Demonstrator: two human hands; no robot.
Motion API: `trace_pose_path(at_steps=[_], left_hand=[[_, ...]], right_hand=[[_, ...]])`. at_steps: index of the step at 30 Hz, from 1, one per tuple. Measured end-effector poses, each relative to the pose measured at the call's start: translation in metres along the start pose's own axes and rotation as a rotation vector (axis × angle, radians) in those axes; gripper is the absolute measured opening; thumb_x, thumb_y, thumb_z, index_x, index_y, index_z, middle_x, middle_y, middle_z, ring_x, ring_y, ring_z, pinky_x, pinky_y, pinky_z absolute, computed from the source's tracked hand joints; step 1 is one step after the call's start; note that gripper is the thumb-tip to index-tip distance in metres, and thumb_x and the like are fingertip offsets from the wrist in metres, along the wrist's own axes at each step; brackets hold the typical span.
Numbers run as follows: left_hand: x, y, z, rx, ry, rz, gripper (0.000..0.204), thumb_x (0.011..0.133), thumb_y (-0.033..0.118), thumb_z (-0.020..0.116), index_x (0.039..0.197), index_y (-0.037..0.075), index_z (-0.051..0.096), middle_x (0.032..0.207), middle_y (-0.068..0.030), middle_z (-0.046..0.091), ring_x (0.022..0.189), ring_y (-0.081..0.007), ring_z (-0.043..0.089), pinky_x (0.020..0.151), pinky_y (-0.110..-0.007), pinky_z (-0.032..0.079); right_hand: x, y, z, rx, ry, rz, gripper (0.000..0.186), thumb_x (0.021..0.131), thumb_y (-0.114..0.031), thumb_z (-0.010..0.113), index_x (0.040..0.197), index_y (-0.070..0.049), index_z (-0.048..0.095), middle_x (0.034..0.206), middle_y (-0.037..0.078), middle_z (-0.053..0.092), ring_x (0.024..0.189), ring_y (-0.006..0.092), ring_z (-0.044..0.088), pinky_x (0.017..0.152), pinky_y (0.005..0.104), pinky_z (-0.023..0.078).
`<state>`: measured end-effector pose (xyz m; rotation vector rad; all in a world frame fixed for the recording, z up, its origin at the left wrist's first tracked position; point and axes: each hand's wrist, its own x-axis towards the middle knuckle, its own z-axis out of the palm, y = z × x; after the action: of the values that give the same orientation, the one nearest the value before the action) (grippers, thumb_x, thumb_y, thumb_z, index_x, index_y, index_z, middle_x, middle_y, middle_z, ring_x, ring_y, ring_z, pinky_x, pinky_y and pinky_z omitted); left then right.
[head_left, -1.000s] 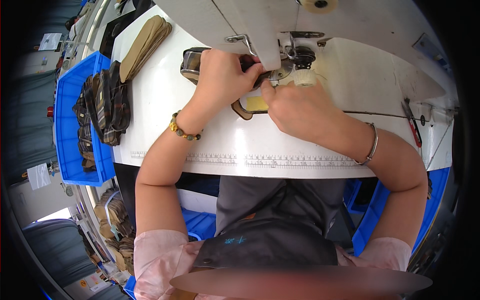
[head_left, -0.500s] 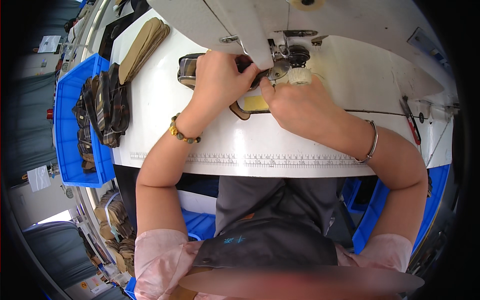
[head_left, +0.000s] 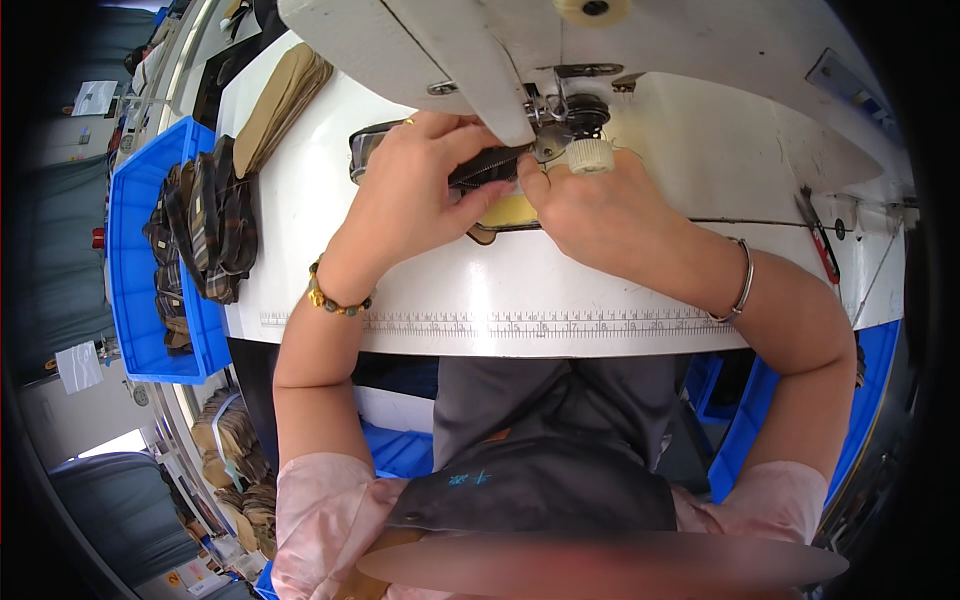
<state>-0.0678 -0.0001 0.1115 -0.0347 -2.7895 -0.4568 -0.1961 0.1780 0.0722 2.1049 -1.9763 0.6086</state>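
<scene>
A dark plaid fabric piece with a zipper [head_left: 488, 166] lies under the head of a white sewing machine [head_left: 440, 45]. My left hand [head_left: 405, 200] grips it from the left, fingers over its far side and thumb at the near side, with the zipper showing between them. At the piece's right end, beside the needle area, my right hand [head_left: 605, 205] has its thumb and forefinger closed on the edge. Part of that hand is behind the cream knob [head_left: 590, 156]. Just below the fabric shows a yellow patch [head_left: 510, 212] on the table.
A stack of tan fabric pieces [head_left: 280, 110] lies at the far left of the white table [head_left: 330, 215]. Beside it, plaid pieces [head_left: 225, 220] hang over a blue bin [head_left: 135, 270]. Red-handled snips [head_left: 825, 245] lie at right. A printed ruler [head_left: 540, 325] runs along the near edge.
My left hand has shifted left and nearer to me, its thumb dropping away from the fingers and uncovering more of the zipper. My right hand stays nearly in place.
</scene>
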Motion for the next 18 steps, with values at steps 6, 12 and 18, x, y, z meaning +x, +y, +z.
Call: trace_pose_path(at_steps=[6, 12, 18], left_hand=[[-0.001, 0.005, 0.008, 0.082, 0.031, 0.072, 0.035, 0.071, 0.011, 0.08, 0.106, 0.01, 0.074, 0.098, -0.0047, 0.07, 0.084, -0.0258, 0.069, 0.07, -0.035, 0.057], [-0.002, 0.013, 0.012, 0.206, 0.018, -0.063, 0.034, 0.068, 0.003, 0.073, 0.1, 0.013, 0.074, 0.089, -0.0012, 0.066, 0.078, -0.0236, 0.067, 0.062, -0.035, 0.054], [-0.007, 0.002, 0.014, 0.272, 0.039, 0.056, 0.038, 0.065, 0.003, 0.076, 0.1, 0.016, 0.078, 0.088, 0.0018, 0.061, 0.085, -0.0218, 0.06, 0.07, -0.032, 0.053]], right_hand=[[-0.003, 0.0, 0.001, 0.028, 0.017, 0.027, 0.009, 0.079, -0.01, 0.064, 0.082, -0.002, 0.066, 0.066, 0.01, 0.067, 0.061, 0.0251, 0.071, 0.053, 0.0364, 0.054], [0.0, -0.002, -0.001, -0.001, -0.001, 0.009, 0.01, 0.078, -0.01, 0.065, 0.084, -0.001, 0.066, 0.062, 0.008, 0.066, 0.058, 0.024, 0.069, 0.05, 0.0357, 0.053], [0.0, -0.003, -0.001, -0.001, -0.02, 0.005, 0.009, 0.075, -0.01, 0.067, 0.08, -0.002, 0.066, 0.06, 0.008, 0.064, 0.056, 0.0226, 0.068, 0.049, 0.0353, 0.052]])
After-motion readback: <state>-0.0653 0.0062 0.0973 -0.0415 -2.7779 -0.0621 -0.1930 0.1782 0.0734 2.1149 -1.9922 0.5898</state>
